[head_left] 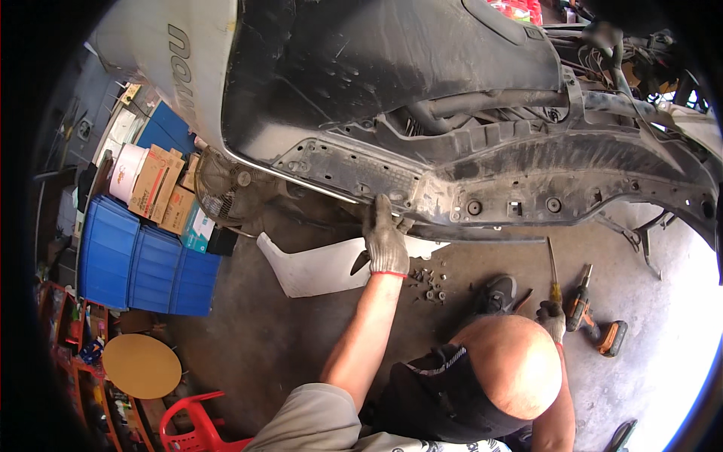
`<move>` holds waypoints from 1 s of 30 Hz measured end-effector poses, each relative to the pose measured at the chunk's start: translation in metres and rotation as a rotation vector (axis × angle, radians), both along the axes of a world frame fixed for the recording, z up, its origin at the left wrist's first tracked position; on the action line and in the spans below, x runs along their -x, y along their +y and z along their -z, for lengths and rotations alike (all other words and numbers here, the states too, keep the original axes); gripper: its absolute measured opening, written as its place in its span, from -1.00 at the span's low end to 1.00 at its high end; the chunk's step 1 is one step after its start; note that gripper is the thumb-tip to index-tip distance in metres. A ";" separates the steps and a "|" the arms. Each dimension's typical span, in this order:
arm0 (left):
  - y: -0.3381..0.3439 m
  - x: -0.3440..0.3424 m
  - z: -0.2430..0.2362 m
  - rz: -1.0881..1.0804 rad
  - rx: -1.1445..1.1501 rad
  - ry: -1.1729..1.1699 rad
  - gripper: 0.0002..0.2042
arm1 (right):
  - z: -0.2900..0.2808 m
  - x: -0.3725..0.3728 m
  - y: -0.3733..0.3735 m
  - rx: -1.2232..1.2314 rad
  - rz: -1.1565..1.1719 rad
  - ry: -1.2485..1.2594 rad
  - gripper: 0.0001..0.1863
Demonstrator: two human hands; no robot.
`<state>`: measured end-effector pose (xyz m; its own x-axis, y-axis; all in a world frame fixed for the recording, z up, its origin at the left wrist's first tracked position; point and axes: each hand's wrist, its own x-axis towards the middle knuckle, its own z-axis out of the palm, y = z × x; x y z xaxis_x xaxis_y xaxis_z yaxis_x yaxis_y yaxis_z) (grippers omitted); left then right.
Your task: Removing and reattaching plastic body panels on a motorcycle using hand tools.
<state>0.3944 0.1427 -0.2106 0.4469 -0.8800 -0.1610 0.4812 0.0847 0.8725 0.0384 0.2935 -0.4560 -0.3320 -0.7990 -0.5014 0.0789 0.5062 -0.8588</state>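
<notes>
Grey-gloved left hand [386, 239] placed at lower edge of grey perforated vehicle panel [354, 175]; grip cannot be told. Yellow-handled metal screwdriver [556, 291] clasped by gloved right hand [552, 319].

1. Left glove [386, 239], near the centre: mottled grey, red cuff band.
2. Right glove [553, 319], four o'clock: pale grey, darkened fingers.
3. Screwdriver handle [556, 292], four o'clock: yellow.
4. Cordless drill [578, 305], four o'clock: orange and black.
5. Vehicle underbody [520, 160], two o'clock: black, filmed with pale grey dust.
6. Curved panel [316, 267], eight o'clock: white.
7. Bins [154, 264], nine o'clock: blue.
8. Round tabletop [143, 366], eight o'clock: tan yellow.
9. Chair [181, 442], seven o'clock: red.
10. Sleeve [320, 414], six o'clock: plain grey.
</notes>
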 end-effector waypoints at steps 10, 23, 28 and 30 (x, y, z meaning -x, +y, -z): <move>0.008 0.013 -0.012 -0.095 -0.037 -0.063 -0.66 | 0.045 -0.005 -0.003 0.045 -0.069 0.048 -0.84; -0.024 -0.008 0.002 -0.051 -0.049 -0.549 -0.56 | 0.035 0.000 0.009 0.113 -0.161 0.165 -0.84; -0.022 -0.008 -0.001 -0.057 -0.140 -0.537 -0.54 | 0.017 0.004 0.017 0.095 -0.187 0.218 -0.84; -0.025 -0.015 0.004 -0.033 -0.115 -0.510 -0.56 | 0.020 0.004 0.017 0.094 -0.213 0.212 -0.84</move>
<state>0.4089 0.1180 -0.2144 0.5209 -0.8535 -0.0108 -0.0086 -0.0179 0.9998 0.0346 0.3107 -0.4759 -0.2414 -0.9015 -0.3593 -0.2064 0.4095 -0.8887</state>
